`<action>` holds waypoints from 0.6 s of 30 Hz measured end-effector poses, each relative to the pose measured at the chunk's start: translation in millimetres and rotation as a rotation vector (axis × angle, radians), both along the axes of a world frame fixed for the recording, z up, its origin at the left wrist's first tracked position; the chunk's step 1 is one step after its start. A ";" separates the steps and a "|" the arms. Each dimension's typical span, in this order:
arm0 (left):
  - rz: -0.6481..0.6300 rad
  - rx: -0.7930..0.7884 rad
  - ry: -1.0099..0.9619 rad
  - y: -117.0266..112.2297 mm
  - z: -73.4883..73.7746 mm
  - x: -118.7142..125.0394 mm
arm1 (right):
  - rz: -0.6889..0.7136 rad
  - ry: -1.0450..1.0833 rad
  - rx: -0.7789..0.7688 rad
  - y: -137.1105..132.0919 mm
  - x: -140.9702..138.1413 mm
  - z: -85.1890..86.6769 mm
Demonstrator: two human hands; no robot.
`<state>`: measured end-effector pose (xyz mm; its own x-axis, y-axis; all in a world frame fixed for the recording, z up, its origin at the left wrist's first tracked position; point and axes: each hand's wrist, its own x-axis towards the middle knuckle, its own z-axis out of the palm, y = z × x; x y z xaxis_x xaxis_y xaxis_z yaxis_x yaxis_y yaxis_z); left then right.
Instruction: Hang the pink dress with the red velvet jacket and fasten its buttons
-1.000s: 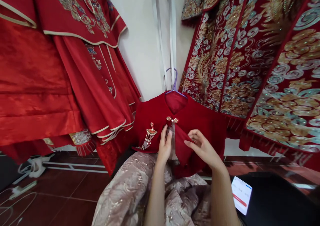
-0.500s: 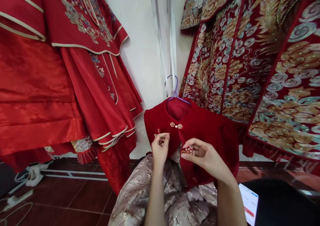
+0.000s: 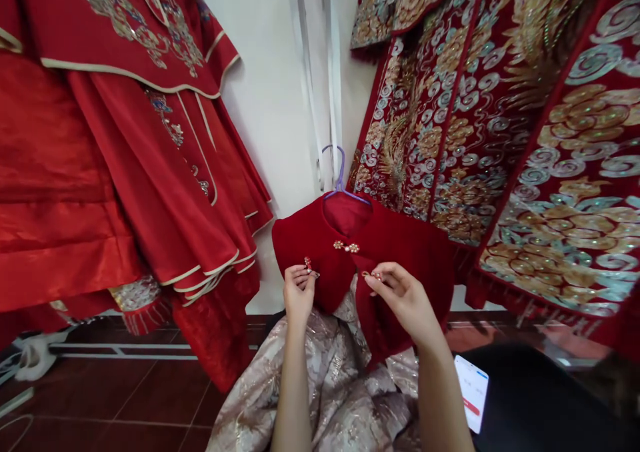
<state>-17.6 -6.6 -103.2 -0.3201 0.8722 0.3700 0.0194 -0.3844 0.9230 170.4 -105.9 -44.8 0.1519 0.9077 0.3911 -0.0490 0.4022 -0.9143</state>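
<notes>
A dark red velvet short jacket [image 3: 405, 229] hangs in front of me on a purple hanger [image 3: 341, 177]. At its neck, a beaded flower clasp [image 3: 346, 246] is fastened. Lower down, the front edges stand apart. My left hand [image 3: 299, 299] is closed in a pinch at a beaded clasp half [image 3: 308, 263] on the left panel. With thumb and forefinger, my right hand [image 3: 404, 303] grips the other clasp half [image 3: 369, 275], which has a small loop, and draws the right front edge outward. Shiny patterned fabric [image 3: 315, 385] lies below the jacket, across my lap.
Red robes [image 3: 150, 152] with pale trim hang at left, above a metal rack bar [image 3: 125, 352]. Heavily embroidered red garments [image 3: 460, 132] hang at right. A lit phone [image 3: 471, 393] rests on a black surface [image 3: 530, 399]. White straps [image 3: 325, 79] run down to the hanger.
My right hand has lifted its clasp half higher toward the neck clasp. My left hand has shifted slightly outward onto the left clasp half. The view has turned a little to the right.
</notes>
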 end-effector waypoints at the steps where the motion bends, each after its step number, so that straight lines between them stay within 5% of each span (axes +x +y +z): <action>1: -0.016 0.009 -0.008 -0.7 -0.9 -0.5 | -0.025 0.012 0.006 2.0 -2.0 -1.8; 9: -0.144 0.028 -0.092 -12.9 -1.8 7.2 | 0.000 -0.061 -0.008 1.2 -7.8 -19.8; 18: -0.192 0.118 -0.219 -6.1 5.1 17.6 | -0.039 -0.110 0.120 27.7 -46.2 -33.0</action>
